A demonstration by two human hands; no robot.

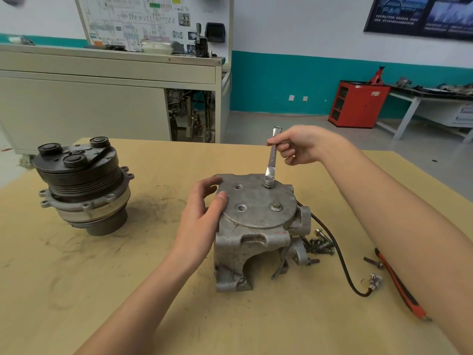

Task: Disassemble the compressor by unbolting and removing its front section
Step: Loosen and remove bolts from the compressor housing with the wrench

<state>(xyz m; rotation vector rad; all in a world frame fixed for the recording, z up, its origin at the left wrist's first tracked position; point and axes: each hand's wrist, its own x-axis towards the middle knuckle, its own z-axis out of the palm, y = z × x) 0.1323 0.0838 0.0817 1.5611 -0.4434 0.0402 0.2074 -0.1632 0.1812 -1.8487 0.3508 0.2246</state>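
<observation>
The compressor housing (pixel 256 226) stands upright mid-tabletop (pixel 128 290), its bolted end cover facing up. The left hand (pixel 204 211) grips the cover's left edge, thumb on top, steadying it. The right hand (pixel 299 147), just beyond the housing, pinches the upper shank of a ring spanner (pixel 271 160). The spanner's long axis rises steeply, and its lower ring sits over the far-right bolt (pixel 268 185). The near-right bolt (pixel 275 206) is seated; the two left holes appear empty. The right hand is nearer both remaining bolts.
</observation>
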